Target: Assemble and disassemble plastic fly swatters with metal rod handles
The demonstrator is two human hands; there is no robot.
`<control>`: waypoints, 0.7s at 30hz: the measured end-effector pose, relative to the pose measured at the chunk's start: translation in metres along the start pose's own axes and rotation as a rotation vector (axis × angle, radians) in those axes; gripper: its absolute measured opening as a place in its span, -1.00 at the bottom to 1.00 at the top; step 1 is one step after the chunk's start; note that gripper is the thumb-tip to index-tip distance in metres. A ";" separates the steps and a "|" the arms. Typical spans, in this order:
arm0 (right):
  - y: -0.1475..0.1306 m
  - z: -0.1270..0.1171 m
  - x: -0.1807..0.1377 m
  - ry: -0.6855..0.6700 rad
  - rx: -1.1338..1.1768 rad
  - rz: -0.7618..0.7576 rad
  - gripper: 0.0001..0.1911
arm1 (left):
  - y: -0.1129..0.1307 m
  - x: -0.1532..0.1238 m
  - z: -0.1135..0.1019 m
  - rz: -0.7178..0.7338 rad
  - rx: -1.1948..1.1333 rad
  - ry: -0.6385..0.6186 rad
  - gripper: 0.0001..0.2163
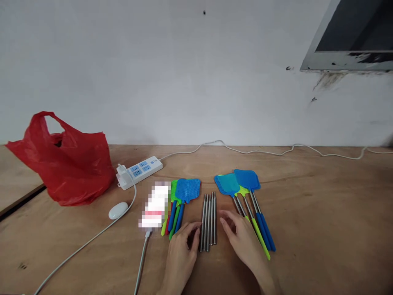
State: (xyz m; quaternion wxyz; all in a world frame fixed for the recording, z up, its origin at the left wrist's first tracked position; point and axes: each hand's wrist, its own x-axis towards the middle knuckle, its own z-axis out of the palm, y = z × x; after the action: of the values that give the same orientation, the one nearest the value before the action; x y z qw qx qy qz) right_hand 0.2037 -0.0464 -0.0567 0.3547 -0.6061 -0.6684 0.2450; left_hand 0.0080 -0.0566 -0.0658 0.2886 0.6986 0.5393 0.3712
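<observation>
Several bare metal rods (208, 221) lie side by side on the wooden table (322, 229). My left hand (181, 250) rests beside their near end on the left, fingers touching the outermost rod. My right hand (242, 239) lies flat just right of the rods, fingers apart, holding nothing. Left of the rods is a pile of swatter heads with short coloured handles (182, 196). To the right lie assembled fly swatters (242, 192) with blue and green heads, metal shafts and blue and green grips; my right hand partly overlaps their shafts.
A red plastic bag (64, 162) stands at the left. A white power strip (139, 170) with its cable runs along the back. A small white oval object (118, 210) and a blurred white item (156, 205) lie in front, near a grey cable (82, 246).
</observation>
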 end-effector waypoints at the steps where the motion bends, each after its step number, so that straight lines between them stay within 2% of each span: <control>1: -0.001 0.003 -0.001 -0.013 0.010 -0.002 -0.70 | -0.001 -0.002 -0.001 0.006 -0.015 -0.003 -0.76; 5: 0.000 0.007 -0.001 -0.031 0.016 -0.001 -0.70 | -0.005 -0.011 -0.007 0.057 -0.035 -0.087 -0.77; 9: 0.003 0.008 -0.004 -0.024 0.027 -0.027 -0.67 | -0.010 -0.017 -0.011 0.093 -0.027 -0.152 -0.52; 11: 0.005 0.010 -0.007 -0.011 0.040 -0.050 -0.65 | -0.012 -0.017 -0.011 0.084 -0.023 -0.172 -0.46; 21: 0.007 0.015 -0.016 0.009 0.042 -0.094 -0.54 | -0.005 -0.007 -0.011 0.110 0.076 -0.202 -0.41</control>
State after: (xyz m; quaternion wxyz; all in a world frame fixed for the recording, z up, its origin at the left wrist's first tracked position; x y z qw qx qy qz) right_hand 0.1972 -0.0593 -0.0741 0.3814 -0.5676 -0.6892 0.2395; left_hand -0.0051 -0.0618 -0.0654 0.2942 0.7713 0.4821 0.2936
